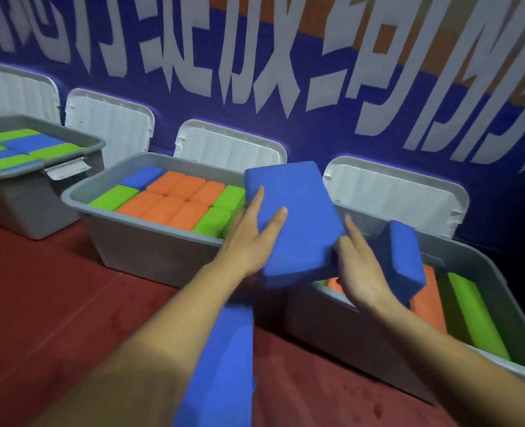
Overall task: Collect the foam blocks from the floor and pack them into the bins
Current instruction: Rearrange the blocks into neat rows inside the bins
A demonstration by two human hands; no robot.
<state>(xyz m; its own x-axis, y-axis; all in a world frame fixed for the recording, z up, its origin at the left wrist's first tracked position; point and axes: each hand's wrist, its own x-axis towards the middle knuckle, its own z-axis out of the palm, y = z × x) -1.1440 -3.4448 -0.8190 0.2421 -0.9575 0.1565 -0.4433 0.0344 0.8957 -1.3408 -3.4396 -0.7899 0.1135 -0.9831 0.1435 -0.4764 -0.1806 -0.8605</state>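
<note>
My left hand [249, 238] grips a large blue foam block [295, 217] by its left edge, thumb on top, holding it tilted above the gap between two grey bins. My right hand [360, 269] is spread, palm facing me, its thumb touching the block's lower right corner. A second blue block [400, 260] stands tilted just right of that hand, over the right bin [501, 272], and hides its outer fingers. A third blue block [224, 359] sits between my forearms. The middle bin [79, 200] is packed with orange, green and blue blocks.
Another grey bin [96, 142] at the left is full of green and blue blocks. White lids [230, 146] lean against the blue banner wall behind the bins. The right bin holds orange [427, 303] and green [477, 318] blocks low inside. Red floor [54, 303] lies in front.
</note>
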